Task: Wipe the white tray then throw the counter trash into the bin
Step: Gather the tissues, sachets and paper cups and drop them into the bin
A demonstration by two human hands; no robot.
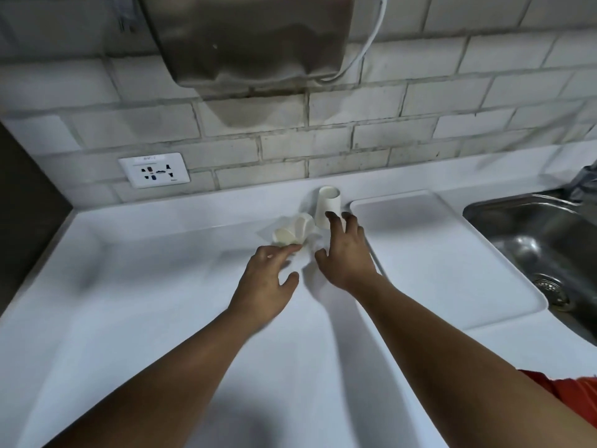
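white tray [436,253] sat flat on table [145,270]; upright paper cup [328,205] just left of tray, tipped cup [294,232] further left; right hand [345,253] fingers spread beside upright cup; left hand [268,276] fingers loose, apart, at tipped cup's rim

Pantry or kitchenette: white counter [145,318], steel sink [549,253] at right edge, tiled wall [420,108], wall socket [154,170] at left, metal wall-mounted dispenser [245,40] at top.

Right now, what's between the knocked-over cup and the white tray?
In the head view, the standing cup and the right hand are between the knocked-over cup and the tray.
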